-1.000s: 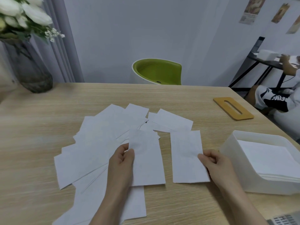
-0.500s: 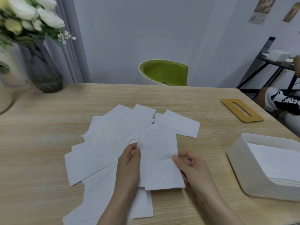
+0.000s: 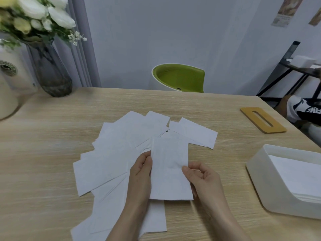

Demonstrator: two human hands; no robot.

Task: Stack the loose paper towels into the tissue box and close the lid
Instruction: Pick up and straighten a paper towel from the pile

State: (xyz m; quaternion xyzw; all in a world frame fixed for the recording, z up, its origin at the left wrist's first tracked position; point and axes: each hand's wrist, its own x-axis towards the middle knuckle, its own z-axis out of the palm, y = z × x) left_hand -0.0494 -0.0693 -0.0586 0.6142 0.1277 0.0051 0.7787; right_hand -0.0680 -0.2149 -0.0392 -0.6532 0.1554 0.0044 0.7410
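two hands: left hand (image 3: 141,173) and right hand (image 3: 199,176) pinch top white paper towel sheet (image 3: 170,167) by its sides, squaring it
fan: loose white paper towels (image 3: 111,164) at 9 o'clock
box: open white plastic tissue box (image 3: 264,178) at 3 o'clock, within reach
lid: flat slotted wooden lid (image 3: 263,120) at 1 o'clock, off

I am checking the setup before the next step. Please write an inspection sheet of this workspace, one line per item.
Surface: light wooden table, bare at the left.
Job's things: loose paper towels fanned at the centre; open white tissue box at the right, towels inside; wooden lid lying apart, behind the box.
Clutter: glass vase with white flowers; cream container at the far left.
Grippers: left hand and right hand hold one towel stack by its edges.
Cables: nothing seen.
Surroundings: green chair; another person seated at the right.
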